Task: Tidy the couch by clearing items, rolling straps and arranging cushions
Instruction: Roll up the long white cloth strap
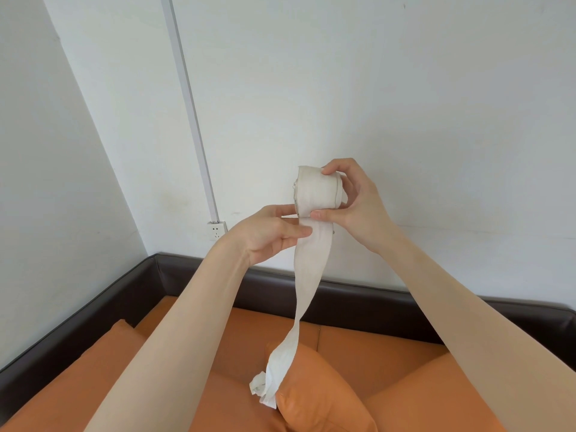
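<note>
- Head view: right hand (pixel 352 204) grips the rolled part of the white strap (pixel 316 190), thumb and fingers curled round it, held up in front of the wall (pixel 405 88).
- Left hand (pixel 274 235) pinches the loose tail just below the roll; the tail hangs down to the orange cushion (pixel 314 385) on the couch (pixel 389 347).
- Step judged: strap rolling, mostly wound. Next move needs tail fed taut, edges aligned.
- No legible writing; wall socket (pixel 216 229) unmarked.

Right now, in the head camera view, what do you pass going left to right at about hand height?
Wall socket → left hand pinching the loose strap → rolled strap → right hand gripping the roll.
</note>
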